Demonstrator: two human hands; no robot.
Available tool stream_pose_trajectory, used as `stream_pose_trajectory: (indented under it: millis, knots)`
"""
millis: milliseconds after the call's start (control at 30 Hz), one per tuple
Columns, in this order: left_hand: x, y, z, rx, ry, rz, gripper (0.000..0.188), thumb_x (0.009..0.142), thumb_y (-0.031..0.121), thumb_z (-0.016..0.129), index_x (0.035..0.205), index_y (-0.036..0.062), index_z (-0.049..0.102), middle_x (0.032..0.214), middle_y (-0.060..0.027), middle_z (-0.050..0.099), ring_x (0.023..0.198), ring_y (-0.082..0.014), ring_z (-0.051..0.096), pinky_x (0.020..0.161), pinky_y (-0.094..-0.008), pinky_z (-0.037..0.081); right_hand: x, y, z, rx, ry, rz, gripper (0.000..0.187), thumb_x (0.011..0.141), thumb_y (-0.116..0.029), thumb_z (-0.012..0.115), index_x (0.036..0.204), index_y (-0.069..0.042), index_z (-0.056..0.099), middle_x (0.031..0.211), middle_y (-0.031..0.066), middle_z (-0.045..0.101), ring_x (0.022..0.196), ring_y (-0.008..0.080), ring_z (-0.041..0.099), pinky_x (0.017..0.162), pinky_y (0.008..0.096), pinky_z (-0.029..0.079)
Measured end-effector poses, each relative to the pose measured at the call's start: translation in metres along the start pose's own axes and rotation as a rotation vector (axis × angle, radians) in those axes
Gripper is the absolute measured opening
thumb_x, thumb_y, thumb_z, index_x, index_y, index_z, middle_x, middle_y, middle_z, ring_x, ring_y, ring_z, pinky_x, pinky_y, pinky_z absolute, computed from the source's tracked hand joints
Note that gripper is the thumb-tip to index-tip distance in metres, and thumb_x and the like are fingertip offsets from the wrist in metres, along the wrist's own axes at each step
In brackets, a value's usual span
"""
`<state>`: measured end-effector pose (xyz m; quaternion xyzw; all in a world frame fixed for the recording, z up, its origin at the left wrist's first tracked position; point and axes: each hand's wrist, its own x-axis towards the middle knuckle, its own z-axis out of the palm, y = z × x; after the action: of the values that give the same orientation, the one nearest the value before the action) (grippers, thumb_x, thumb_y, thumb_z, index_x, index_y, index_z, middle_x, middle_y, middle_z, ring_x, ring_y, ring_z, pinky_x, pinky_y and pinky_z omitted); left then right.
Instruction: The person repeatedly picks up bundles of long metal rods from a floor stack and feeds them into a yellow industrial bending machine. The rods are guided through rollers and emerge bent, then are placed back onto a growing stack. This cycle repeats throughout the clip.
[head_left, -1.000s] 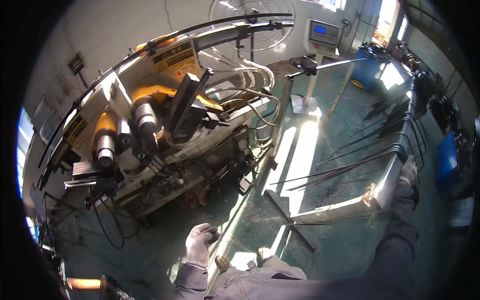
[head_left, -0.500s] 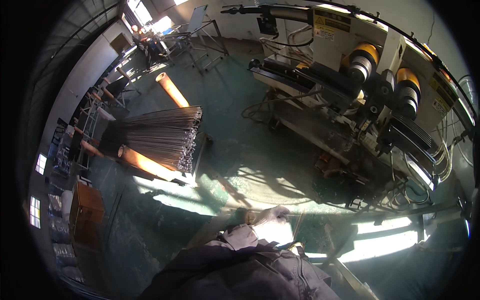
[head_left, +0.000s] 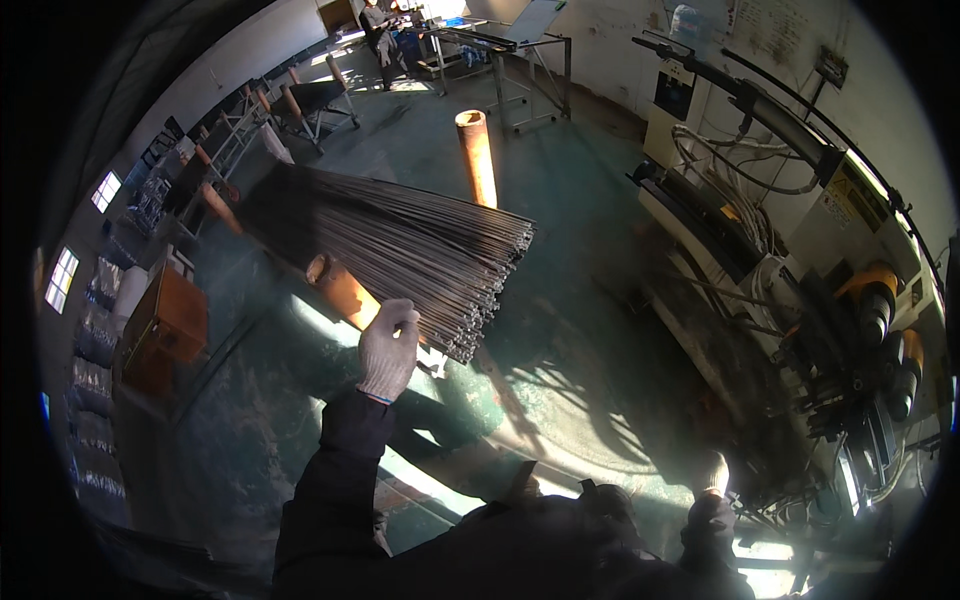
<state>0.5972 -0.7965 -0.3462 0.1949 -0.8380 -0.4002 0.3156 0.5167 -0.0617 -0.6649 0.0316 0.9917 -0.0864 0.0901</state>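
My left hand (head_left: 390,347), in a pale knitted glove, is raised beside the near front corner of a big bundle of thin dark metal rods (head_left: 400,235). Its fingers curl loosely, with a gap between thumb and fingers and nothing seen in it. Just behind the glove leans a rusty orange tube post (head_left: 345,292), partly covered by the hand; whether they touch I cannot tell. Off to the right, low and away from the rods, is my gloved right hand (head_left: 716,473), small and overexposed, its fingers not readable. The rods' cut ends face right.
A second rusty post (head_left: 477,160) stands on the bundle's far side. Along the right is a large machine (head_left: 800,310) with cables and orange-collared cylinders. A brown cabinet (head_left: 165,330) stands at left. Far back, a person (head_left: 382,45) stands near a metal frame table (head_left: 530,50).
My view has turned left and nearer the rods. My hands, close together in front of my body before, are now apart: the left reaches forward to the bundle, the right is out to the right.
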Motion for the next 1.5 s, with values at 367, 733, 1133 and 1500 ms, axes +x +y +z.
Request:
stream_pose_trajectory:
  millis: [367,733,1133,1500]
  knots:
    - [0.194,-0.120,-0.081,0.525,0.342,-0.268,0.028,0.096,0.015,0.072,0.121,0.0010,0.073,0.108,-0.0233,0.076,0.105,-0.0398,0.074,0.096,-0.0492,0.058,0.131,-0.445,-0.058,0.292,-0.294,-0.411,0.055,0.091,-0.033,0.086,0.138,-0.008,0.070,0.130,0.0166,0.078,0.123,0.0378,0.073,0.107,0.0457,0.057]
    - [0.280,-0.139,-0.045,1.136,0.268,-0.475,0.029,0.089,0.019,0.082,0.108,-0.0004,0.072,0.112,-0.0211,0.067,0.105,-0.0409,0.067,0.089,-0.0521,0.057,0.369,-0.767,-0.060,0.171,-0.194,-0.739,0.095,0.085,-0.043,0.090,0.159,-0.002,0.048,0.162,0.0190,0.053,0.154,0.0393,0.045,0.128,0.0510,0.036]
    - [0.292,-0.152,-0.036,1.185,0.291,-0.459,0.027,0.086,0.009,0.079,0.109,-0.0013,0.070,0.110,-0.0215,0.064,0.102,-0.0431,0.066,0.086,-0.0550,0.055,0.435,-0.891,-0.002,-0.163,-0.157,-0.709,0.086,0.082,-0.063,0.088,0.135,0.001,0.064,0.132,0.0188,0.068,0.125,0.0375,0.065,0.106,0.0497,0.053]
    - [0.298,-0.143,-0.035,1.218,0.318,-0.453,0.023,0.084,0.010,0.077,0.103,-0.0010,0.072,0.100,-0.0210,0.067,0.102,-0.0447,0.066,0.088,-0.0568,0.054,0.486,-0.910,-0.028,-0.248,-0.478,-0.871,0.028,0.098,-0.027,0.068,0.110,-0.008,0.083,0.110,0.0214,0.082,0.110,0.0370,0.080,0.093,0.0496,0.064]
